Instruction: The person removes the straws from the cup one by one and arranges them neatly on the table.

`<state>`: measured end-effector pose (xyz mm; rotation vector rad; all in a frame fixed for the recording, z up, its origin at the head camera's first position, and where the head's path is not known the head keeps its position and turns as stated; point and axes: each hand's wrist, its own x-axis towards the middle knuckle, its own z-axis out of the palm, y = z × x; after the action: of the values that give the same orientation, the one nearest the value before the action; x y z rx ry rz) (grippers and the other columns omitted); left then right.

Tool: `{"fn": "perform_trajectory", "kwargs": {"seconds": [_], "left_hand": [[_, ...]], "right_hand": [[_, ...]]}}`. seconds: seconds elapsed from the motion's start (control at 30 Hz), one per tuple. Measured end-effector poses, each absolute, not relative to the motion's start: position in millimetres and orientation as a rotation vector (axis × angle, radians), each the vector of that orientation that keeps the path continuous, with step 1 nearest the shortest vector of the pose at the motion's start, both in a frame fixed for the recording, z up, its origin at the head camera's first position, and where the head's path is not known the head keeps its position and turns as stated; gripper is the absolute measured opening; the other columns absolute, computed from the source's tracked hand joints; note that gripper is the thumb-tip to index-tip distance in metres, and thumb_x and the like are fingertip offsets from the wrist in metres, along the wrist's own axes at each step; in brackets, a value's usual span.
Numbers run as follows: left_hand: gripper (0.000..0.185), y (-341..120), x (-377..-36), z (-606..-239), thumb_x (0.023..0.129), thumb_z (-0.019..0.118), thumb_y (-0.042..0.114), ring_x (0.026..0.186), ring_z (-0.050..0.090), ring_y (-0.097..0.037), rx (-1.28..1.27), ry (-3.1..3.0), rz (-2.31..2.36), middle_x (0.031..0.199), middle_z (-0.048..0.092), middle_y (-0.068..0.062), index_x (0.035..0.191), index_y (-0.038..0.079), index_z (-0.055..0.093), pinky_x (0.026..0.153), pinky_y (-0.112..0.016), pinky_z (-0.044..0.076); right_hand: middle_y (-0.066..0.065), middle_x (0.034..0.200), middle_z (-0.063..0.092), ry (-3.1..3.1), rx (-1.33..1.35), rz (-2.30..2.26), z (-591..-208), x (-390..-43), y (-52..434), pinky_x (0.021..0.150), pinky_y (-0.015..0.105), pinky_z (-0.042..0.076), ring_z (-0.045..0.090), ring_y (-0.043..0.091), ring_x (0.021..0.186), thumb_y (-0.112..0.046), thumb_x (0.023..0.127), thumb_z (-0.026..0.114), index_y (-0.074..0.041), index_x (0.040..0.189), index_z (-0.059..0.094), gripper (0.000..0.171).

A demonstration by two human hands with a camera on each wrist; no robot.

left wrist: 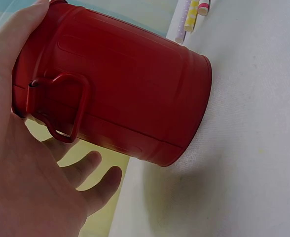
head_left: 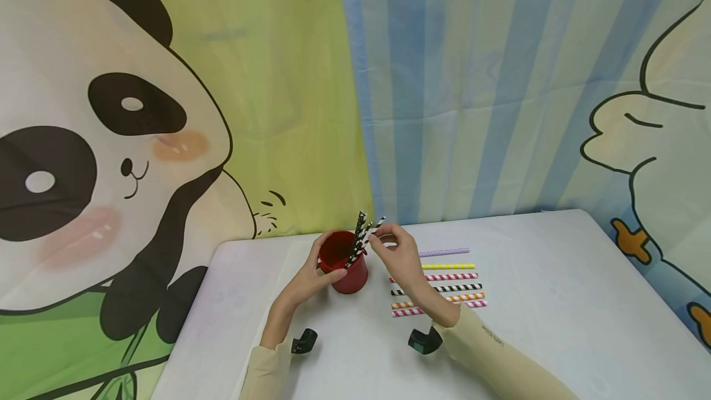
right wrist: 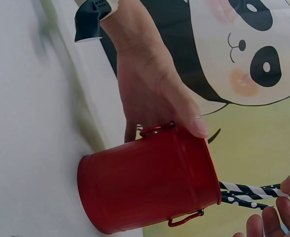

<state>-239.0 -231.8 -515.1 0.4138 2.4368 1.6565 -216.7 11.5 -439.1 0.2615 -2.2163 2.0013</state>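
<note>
— Where's the red bucket [head_left: 345, 267] from where you stand?

— Low in the frame, a little left of centre, on the white table [head_left: 555, 301]. The left hand [head_left: 312, 276] is wrapped round its left side, thumb up on the rim; from the left wrist camera the bucket [left wrist: 120, 89] fills the upper left of the picture, one wire handle [left wrist: 61, 106] lying against the palm.

— And the other hand?

— The right hand [head_left: 395, 250] sits just right of the bucket's mouth, fingertips pinched on a striped straw [head_left: 373, 233] whose lower end is already inside, beside other black-and-white straws [head_left: 360, 233]. In the right wrist view the straws [right wrist: 248, 193] poke out of the rim toward the lower right corner, where the fingertips [right wrist: 283, 215] show.

— What could spoil it?

— I'd say the bucket looks light, so a sideways push from the straw might tip it if the left hand slackens. The straws inside lean on the rim, too; a nudge could knock one out onto the table.

— Anything else nearby?

— A row of coloured straws [head_left: 444, 283] lies flat to the right of centre, partly under the right forearm. A dragging sleeve [head_left: 489, 357] could scatter them. Behind hangs a panda curtain [head_left: 111, 141] at left.
</note>
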Motion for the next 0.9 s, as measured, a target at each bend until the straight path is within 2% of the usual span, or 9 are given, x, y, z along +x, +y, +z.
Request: {"fn": "perform_trajectory", "kwargs": {"seconds": [0.2, 0.53, 0.67, 0.9], "left_hand": [[0.090, -231, -239, -515, 0.088, 0.076, 0.034, 0.147, 0.029, -0.027, 0.403, 2.436, 1.654, 0.156, 0.033, 0.002, 0.156, 0.042, 0.018, 0.116, -0.068, 0.026], [0.089, -231, -239, -516, 0.088, 0.076, 0.033, 0.147, 0.029, -0.026, 0.406, 2.433, 1.660, 0.156, 0.033, 0.002, 0.155, 0.043, 0.019, 0.116, -0.067, 0.027], [0.088, -232, -239, -515, 0.089, 0.076, 0.031, 0.146, 0.030, -0.026, 0.424, 2.430, 1.667, 0.155, 0.033, 0.003, 0.155, 0.042, 0.019, 0.116, -0.067, 0.027], [0.089, -231, -237, -511, 0.089, 0.076, 0.026, 0.147, 0.028, -0.028, 0.400, 2.415, 1.674, 0.156, 0.033, -0.001, 0.156, 0.039, 0.019, 0.117, -0.068, 0.025]], "right_hand": [[0.012, 0.109, 0.066, -2.172, 0.259, 1.998, -453, -226, 16, 0.081, 0.022, 0.053, 0.065, 0.024, 0.102, -0.019, 0.096, 0.069, -0.004, 0.105, 0.065, 0.017], [0.009, 0.106, 0.066, -2.128, 0.285, 2.002, -442, -224, 30, 0.081, 0.025, 0.054, 0.064, 0.019, 0.100, -0.024, 0.095, 0.070, -0.008, 0.105, 0.066, 0.019], [0.010, 0.106, 0.066, -2.134, 0.285, 1.980, -437, -222, 36, 0.082, 0.024, 0.053, 0.064, 0.019, 0.101, -0.025, 0.095, 0.070, -0.007, 0.106, 0.065, 0.021], [0.018, 0.108, 0.065, -2.166, 0.301, 1.942, -400, -201, 42, 0.087, 0.030, 0.054, 0.063, 0.020, 0.102, -0.011, 0.097, 0.065, 0.003, 0.106, 0.064, 0.017]]}}
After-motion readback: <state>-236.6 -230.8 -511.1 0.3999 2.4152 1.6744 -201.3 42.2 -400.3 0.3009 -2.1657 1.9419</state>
